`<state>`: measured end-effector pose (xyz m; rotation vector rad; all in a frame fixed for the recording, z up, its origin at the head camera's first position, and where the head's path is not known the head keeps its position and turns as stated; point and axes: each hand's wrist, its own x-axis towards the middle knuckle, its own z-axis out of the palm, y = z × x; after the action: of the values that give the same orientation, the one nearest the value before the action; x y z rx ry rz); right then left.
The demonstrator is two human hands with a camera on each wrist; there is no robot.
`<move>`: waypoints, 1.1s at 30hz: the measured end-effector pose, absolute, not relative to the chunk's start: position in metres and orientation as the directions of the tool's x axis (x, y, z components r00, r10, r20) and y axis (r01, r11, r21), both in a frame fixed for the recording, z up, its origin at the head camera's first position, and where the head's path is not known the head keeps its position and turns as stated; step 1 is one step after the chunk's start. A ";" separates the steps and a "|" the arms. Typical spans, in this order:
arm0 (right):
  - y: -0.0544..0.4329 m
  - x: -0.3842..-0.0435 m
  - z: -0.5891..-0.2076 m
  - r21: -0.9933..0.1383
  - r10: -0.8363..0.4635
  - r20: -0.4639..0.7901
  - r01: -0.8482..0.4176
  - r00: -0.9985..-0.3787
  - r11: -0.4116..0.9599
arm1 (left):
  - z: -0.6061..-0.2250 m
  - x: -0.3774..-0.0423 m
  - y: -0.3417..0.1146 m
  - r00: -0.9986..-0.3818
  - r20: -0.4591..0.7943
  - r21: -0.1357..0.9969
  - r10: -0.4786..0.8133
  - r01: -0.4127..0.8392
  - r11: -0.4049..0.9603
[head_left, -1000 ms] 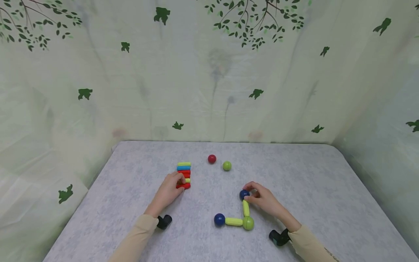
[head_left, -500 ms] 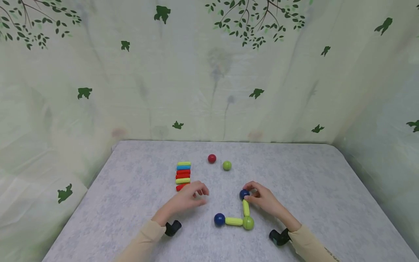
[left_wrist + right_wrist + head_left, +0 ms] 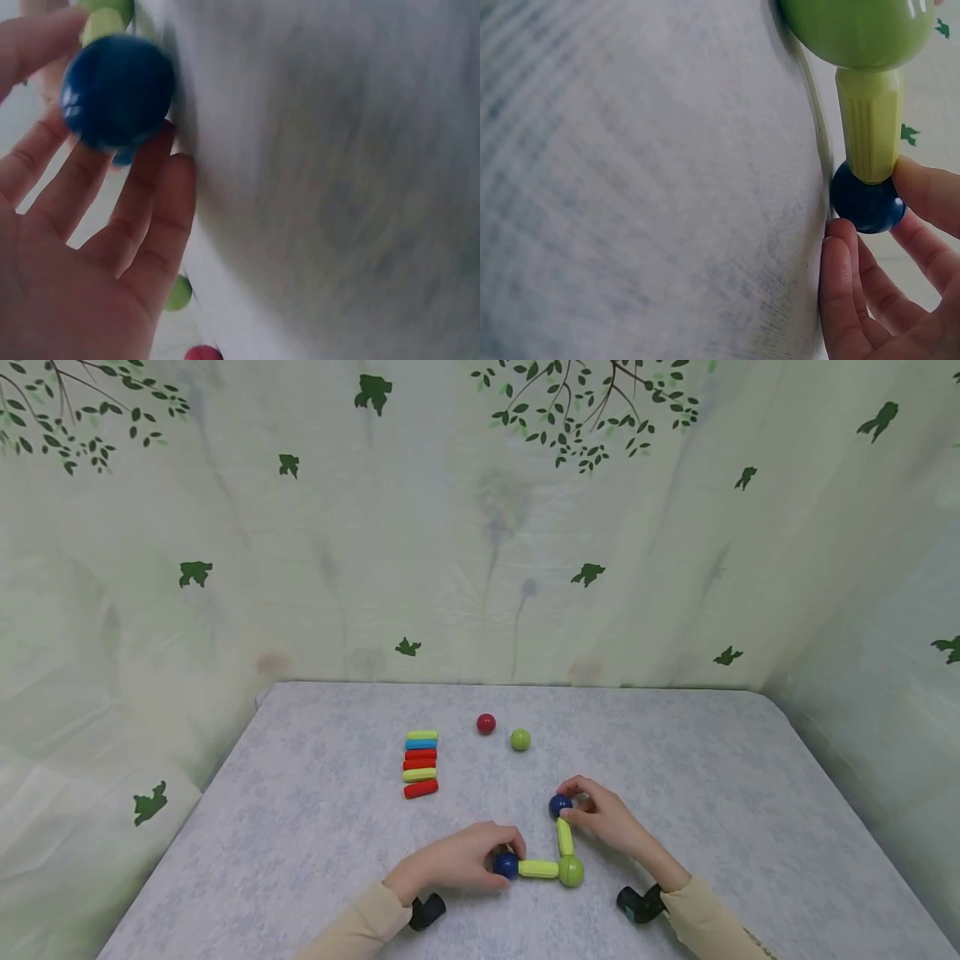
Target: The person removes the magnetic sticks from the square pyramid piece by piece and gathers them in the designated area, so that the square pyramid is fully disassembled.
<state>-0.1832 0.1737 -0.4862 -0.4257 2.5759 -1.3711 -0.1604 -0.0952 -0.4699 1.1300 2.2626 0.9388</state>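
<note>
An L-shaped piece lies on the table: a green ball (image 3: 572, 871) at the corner joins two yellow-green rods, one rod (image 3: 538, 869) running left and the other rod (image 3: 565, 837) running away. Each far end carries a dark blue ball. My left hand (image 3: 467, 858) has its fingers and thumb around the left blue ball (image 3: 506, 865), which shows large in the left wrist view. With thumb and fingers, my right hand (image 3: 603, 817) holds the far blue ball (image 3: 559, 806). In the right wrist view that ball (image 3: 868, 198) sits against the rod's end, between thumb and fingertips.
Left of centre, several short rods lie in a column; the nearest, a red rod (image 3: 421, 789), is slightly askew. Further back are a loose red ball (image 3: 486, 723) and a loose green ball (image 3: 521, 740). A leaf-printed cloth (image 3: 450, 568) hangs behind the table (image 3: 712, 760).
My left hand has left the column of rods, moved right and nearer, and taken hold of the left blue ball. The L-shaped piece has shifted slightly right; my right hand has stayed put.
</note>
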 end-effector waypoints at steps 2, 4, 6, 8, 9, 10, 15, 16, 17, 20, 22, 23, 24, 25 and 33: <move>0.174 -0.183 -0.486 -0.834 -0.342 -0.031 -0.164 -0.939 0.527 | -0.471 -0.158 -0.092 -0.565 -0.076 0.711 0.822 0.547 0.442; 0.174 -0.183 -0.486 -0.835 -0.343 -0.031 -0.164 -0.939 0.525 | -0.472 -0.157 -0.089 -0.572 -0.064 0.681 0.818 0.575 0.455; 0.174 -0.183 -0.486 -0.837 -0.344 -0.032 -0.163 -0.939 0.523 | -0.471 -0.157 -0.087 -0.581 -0.055 0.666 0.812 0.585 0.463; 0.174 -0.182 -0.486 -0.839 -0.345 -0.032 -0.163 -0.938 0.520 | -0.470 -0.156 -0.086 -0.588 -0.042 0.653 0.808 0.595 0.467; 0.174 -0.182 -0.485 -0.840 -0.345 -0.031 -0.162 -0.938 0.518 | -0.470 -0.156 -0.086 -0.591 -0.032 0.644 0.806 0.605 0.469; 0.174 -0.182 -0.485 -0.841 -0.346 -0.031 -0.163 -0.938 0.516 | -0.470 -0.155 -0.085 -0.591 -0.021 0.638 0.806 0.613 0.466; 0.175 -0.181 -0.485 -0.843 -0.351 -0.022 -0.171 -0.936 0.510 | -0.470 -0.155 -0.085 -0.602 0.038 0.619 0.797 0.641 0.454; 0.176 -0.181 -0.485 -0.842 -0.350 -0.021 -0.173 -0.936 0.511 | -0.470 -0.156 -0.086 -0.611 0.043 0.626 0.791 0.633 0.455; 0.176 -0.181 -0.485 -0.841 -0.350 -0.020 -0.173 -0.937 0.512 | -0.469 -0.158 -0.086 -0.624 0.044 0.636 0.780 0.620 0.459; 0.175 -0.182 -0.485 -0.839 -0.346 -0.022 -0.171 -0.938 0.516 | -0.469 -0.165 -0.090 -0.689 0.049 0.682 0.723 0.551 0.480; 0.175 -0.182 -0.485 -0.838 -0.345 -0.025 -0.169 -0.938 0.519 | -0.469 -0.173 -0.093 -0.735 0.069 0.712 0.675 0.511 0.483; 0.175 -0.182 -0.485 -0.838 -0.346 -0.025 -0.169 -0.938 0.519 | -0.470 -0.177 -0.094 -0.755 0.081 0.726 0.650 0.492 0.481; 0.175 -0.182 -0.485 -0.839 -0.347 -0.026 -0.168 -0.938 0.518 | -0.470 -0.182 -0.095 -0.774 0.095 0.731 0.626 0.481 0.483; 0.174 -0.182 -0.485 -0.839 -0.347 -0.028 -0.167 -0.938 0.518 | -0.470 -0.186 -0.096 -0.789 0.111 0.735 0.605 0.475 0.484; 0.175 -0.182 -0.485 -0.843 -0.347 -0.030 -0.163 -0.937 0.512 | -0.472 -0.222 -0.092 -0.888 0.151 0.732 0.435 0.396 0.554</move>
<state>-0.1824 0.1749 -0.4851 -0.4370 2.5575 -1.3952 -0.2217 -0.0923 -0.4721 0.7296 2.7273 1.2666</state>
